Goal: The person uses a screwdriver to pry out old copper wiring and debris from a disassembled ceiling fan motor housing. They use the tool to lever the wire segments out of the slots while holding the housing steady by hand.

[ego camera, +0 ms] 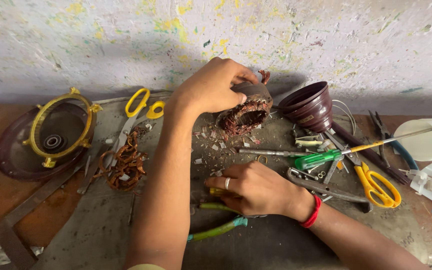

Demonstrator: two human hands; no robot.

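My left hand [211, 89] reaches forward and grips the top of a round motor stator [244, 116] wound with copper wire, tilted on its side on the grey work surface [101, 225]. My right hand [256, 190], with a ring and a red wrist thread, rests lower down, its fingers curled over a small yellow-handled tool [216, 191]. Green-handled pliers [218, 229] lie just below that hand. Bits of cut insulation and wire are scattered between the two hands.
A tangle of removed copper wire [123, 165] and yellow scissors [138, 106] lie at left, beside a dark housing with a gold ring [56, 131]. At right are a maroon cup-shaped cover [308, 106], a green screwdriver [321, 158], more yellow scissors [376, 187] and a white rolled sheet [428, 140].
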